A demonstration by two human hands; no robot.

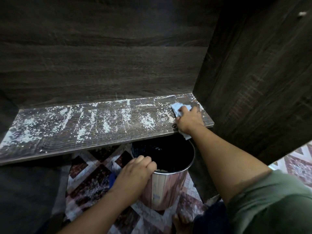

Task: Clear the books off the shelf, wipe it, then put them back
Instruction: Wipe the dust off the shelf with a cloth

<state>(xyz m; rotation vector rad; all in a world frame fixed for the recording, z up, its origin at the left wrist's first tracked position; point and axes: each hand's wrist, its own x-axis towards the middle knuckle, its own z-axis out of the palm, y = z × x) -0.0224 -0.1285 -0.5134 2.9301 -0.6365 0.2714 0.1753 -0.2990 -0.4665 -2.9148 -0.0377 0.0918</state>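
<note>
On the right end of the dark wood-grain shelf board [108, 132], near its front right corner, lies a pale blue cleaning cloth [179, 108], pressed flat under the right hand [189, 121]. That hand's fingers lie over the cloth with the thumb toward the left; one part of the cloth shows beyond the fingertips toward the back edge, and another part hangs over the front edge below the wrist. White powdery dust [94, 119] covers the board from its left end almost to the cloth, in streaks and scattered specks, thickest toward the front left corner. No books show on the board. Dark wood panels close the shelf in at the back [101, 56] and on the right side [256, 73].

Below the front edge, under the right half of the board, stands a round shiny metal bin [168, 188] with a dark inside. The left hand [136, 173] grips its near left rim, fingers curled over the lip and knuckles up. The bin rests on a floor covering [91, 179] patterned in dark red, brown and white diamonds. A green short sleeve [273, 203] covers the right upper arm at the lower right.
</note>
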